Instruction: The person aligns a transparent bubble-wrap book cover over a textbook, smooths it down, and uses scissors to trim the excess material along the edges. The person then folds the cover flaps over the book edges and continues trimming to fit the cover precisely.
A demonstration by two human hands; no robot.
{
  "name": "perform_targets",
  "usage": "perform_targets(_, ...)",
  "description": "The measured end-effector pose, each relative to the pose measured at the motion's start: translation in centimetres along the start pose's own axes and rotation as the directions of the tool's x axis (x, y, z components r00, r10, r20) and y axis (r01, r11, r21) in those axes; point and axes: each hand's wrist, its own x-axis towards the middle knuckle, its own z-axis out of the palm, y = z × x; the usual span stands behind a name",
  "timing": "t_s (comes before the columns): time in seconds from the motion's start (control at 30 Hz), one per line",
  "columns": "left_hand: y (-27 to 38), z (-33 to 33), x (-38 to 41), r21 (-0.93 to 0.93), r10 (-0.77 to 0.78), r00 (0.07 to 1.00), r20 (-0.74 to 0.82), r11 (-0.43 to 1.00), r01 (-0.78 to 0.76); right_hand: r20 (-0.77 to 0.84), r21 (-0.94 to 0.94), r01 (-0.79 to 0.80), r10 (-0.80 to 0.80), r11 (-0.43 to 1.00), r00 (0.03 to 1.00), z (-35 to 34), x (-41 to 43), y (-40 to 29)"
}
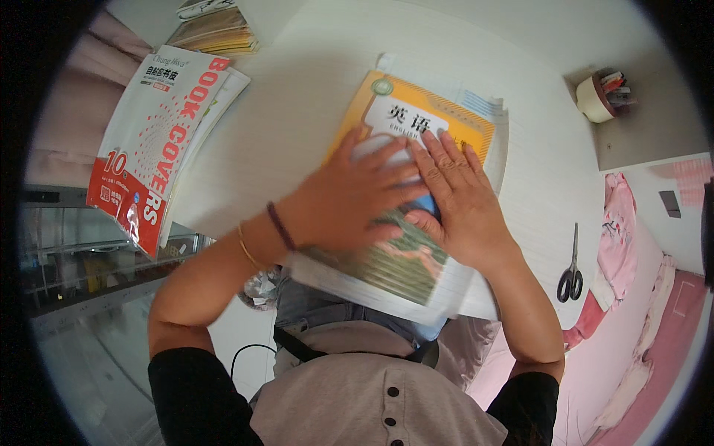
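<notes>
An English textbook (pixel 429 262) with an orange and green cover lies on a white desk in front of me, on a sheet of clear film (pixel 496 128) that sticks out past its upper and right edges. My left hand (pixel 357 189), blurred, is spread over the middle of the cover; whether it touches is unclear. My right hand (pixel 460 195) lies palm down on the cover's right part, fingers extended, its fingertips beside the left hand's. Neither hand grips anything. The book's lower edge reaches over the desk's near edge, above my lap.
A red and white pack of book covers (pixel 150 139) lies at the left on other papers. Black-handled scissors (pixel 570 279) lie at the right edge. A stack of books (pixel 217 33) stands at the back left, and a pen holder (pixel 594 100) at the back right.
</notes>
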Motion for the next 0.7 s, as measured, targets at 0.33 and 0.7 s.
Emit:
perform_targets(0.33,-6.8,0.5,5.4,0.156,0.069,0.987,-0.143,0.987,-0.047,-0.106,-0.181,-0.098,0.080,0.979,0.991,1.5,-0.8,2.6)
perform_targets(0.7,8.9,2.5,-5.5,0.004,-0.312,0.946,-0.090,0.950,0.313,-0.037,-0.266,-0.195,0.192,0.944,0.981,1.3,-1.0,1.8)
